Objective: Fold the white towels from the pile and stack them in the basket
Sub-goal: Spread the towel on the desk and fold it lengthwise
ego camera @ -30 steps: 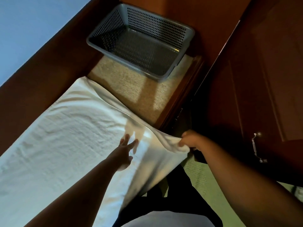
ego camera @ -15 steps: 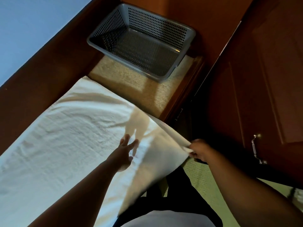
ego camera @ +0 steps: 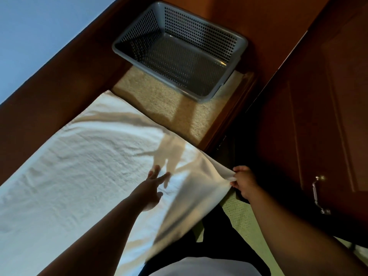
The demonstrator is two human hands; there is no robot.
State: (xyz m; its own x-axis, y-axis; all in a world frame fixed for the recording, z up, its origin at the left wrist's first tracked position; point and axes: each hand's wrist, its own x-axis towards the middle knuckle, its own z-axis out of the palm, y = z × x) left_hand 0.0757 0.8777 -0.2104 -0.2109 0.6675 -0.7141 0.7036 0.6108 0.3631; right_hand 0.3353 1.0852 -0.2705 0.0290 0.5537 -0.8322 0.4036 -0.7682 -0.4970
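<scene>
Pinches the near right corner of the white towel (ego camera: 79, 166) in the right grip (ego camera: 244, 183), drawn lower and further off the tabletop (ego camera: 159, 96) edge than a second ago, lifting and tautening that side. Keeps the left grip (ego camera: 150, 191) flat on the cloth, fingers spread, unmoved. Suggests squaring up before a first fold. Lies spread in one layer along the tabletop, lightly creased, unfolded; leaves the grey basket (ego camera: 139, 30) beyond empty.

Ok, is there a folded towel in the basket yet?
No, the basket holds nothing; the towel lies spread out on the surface, apart from it.
</scene>
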